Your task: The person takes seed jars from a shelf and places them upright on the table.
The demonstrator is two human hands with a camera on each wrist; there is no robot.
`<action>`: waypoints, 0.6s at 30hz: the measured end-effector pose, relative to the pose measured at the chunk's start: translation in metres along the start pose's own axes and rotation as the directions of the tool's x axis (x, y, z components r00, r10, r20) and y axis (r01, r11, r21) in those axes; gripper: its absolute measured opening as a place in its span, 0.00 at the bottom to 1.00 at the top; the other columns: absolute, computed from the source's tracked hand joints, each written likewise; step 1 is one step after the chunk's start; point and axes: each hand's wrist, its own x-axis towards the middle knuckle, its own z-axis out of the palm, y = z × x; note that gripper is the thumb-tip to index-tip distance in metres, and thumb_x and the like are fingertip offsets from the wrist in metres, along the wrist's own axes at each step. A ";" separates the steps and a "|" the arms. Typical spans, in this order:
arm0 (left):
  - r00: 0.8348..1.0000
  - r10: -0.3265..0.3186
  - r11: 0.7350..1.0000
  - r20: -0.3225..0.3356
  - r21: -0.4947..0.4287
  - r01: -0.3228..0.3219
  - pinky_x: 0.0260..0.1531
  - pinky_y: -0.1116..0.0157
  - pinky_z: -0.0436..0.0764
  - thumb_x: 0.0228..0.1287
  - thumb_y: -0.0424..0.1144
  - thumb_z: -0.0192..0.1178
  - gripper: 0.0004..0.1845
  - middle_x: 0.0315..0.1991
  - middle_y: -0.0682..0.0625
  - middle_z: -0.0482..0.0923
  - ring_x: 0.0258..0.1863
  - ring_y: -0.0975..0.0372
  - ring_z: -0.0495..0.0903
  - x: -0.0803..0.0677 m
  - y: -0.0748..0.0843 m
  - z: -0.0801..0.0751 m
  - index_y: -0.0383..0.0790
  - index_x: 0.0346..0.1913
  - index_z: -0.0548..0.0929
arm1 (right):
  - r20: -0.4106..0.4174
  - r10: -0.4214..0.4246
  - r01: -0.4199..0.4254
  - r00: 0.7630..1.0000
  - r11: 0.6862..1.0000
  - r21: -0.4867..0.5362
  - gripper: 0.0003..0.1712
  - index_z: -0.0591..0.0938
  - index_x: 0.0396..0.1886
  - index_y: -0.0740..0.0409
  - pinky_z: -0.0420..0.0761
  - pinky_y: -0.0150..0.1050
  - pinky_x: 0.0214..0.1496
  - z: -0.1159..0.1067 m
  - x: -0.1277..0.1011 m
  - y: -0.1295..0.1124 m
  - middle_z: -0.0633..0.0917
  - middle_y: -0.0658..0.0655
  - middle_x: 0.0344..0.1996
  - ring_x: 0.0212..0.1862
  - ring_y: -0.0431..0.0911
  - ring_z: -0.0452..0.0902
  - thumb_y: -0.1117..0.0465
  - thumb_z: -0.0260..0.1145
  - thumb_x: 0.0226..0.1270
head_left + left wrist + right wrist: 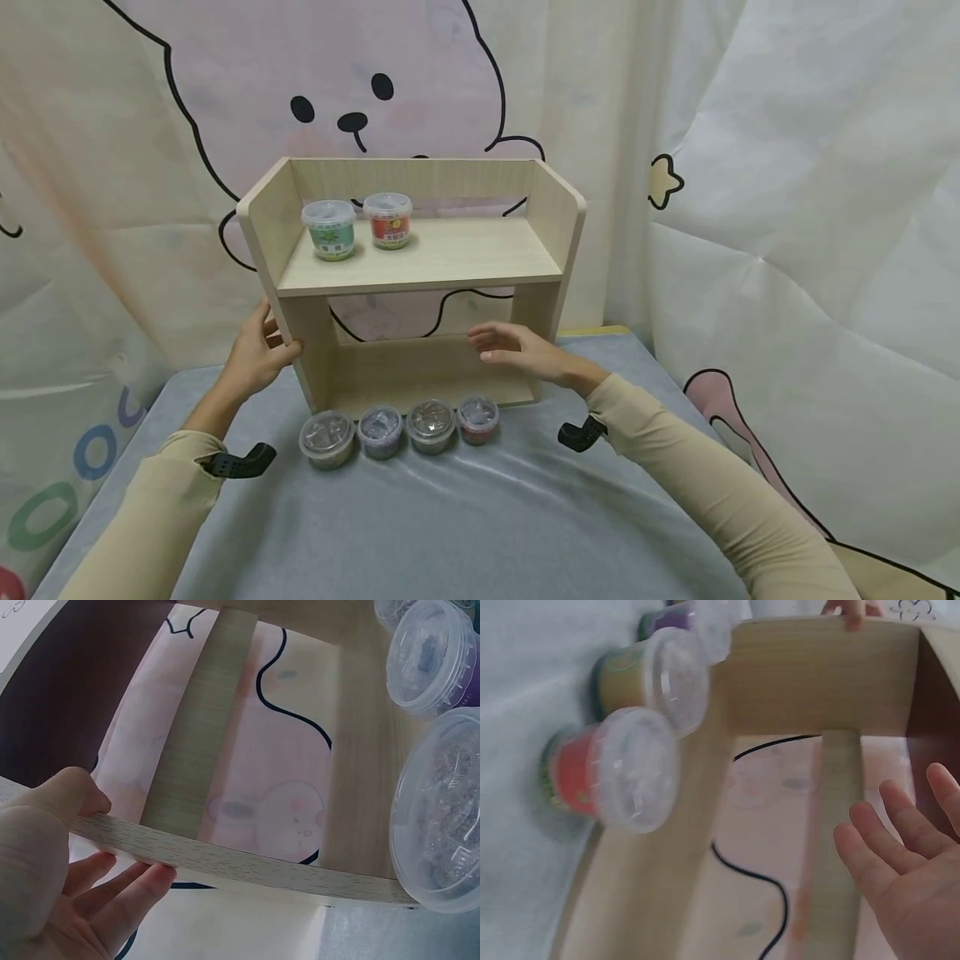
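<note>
A small two-tier wooden shelf (420, 283) stands on the table. My left hand (258, 354) grips the edge of its left side panel; in the left wrist view the thumb lies on one face and the fingers (124, 900) on the other. Before the lower tier, toward its right side, hovers my right hand (525, 354), fingers extended and holding nothing. On the upper tier sit a green-labelled tub (332, 237) and a red-labelled tub (390, 229), both with clear lids. Several more lidded tubs (431, 425) line up along the shelf's front, the rightmost reddish tub (577, 769) nearest my right hand.
A grey-blue cloth (450, 517) covers the table. Pale curtains (810, 233) with cartoon drawings hang behind and at both sides. Dark wrist straps (581, 433) sit over both sleeves.
</note>
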 end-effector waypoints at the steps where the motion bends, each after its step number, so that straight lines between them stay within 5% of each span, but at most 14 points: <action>1: 1.000 0.000 1.000 0.002 -0.002 0.000 0.37 0.51 0.90 0.66 0.28 0.59 0.52 0.73 0.24 0.59 0.62 0.25 0.72 0.000 0.000 0.000 0.58 0.83 0.40 | 0.002 -0.008 0.008 1.000 1.000 -0.001 0.31 0.66 0.74 0.64 0.72 0.53 0.75 0.000 0.001 -0.004 0.73 0.66 0.71 0.73 0.60 0.69 0.60 0.57 0.75; 18: 1.000 -0.002 1.000 -0.002 0.010 0.002 0.37 0.49 0.90 0.66 0.27 0.59 0.51 0.73 0.23 0.59 0.61 0.24 0.71 0.000 -0.001 0.000 0.55 0.83 0.41 | 0.004 -0.109 0.109 0.994 0.993 0.035 0.30 0.66 0.73 0.65 0.77 0.47 0.71 -0.009 0.020 -0.059 0.75 0.66 0.68 0.70 0.58 0.72 0.64 0.58 0.74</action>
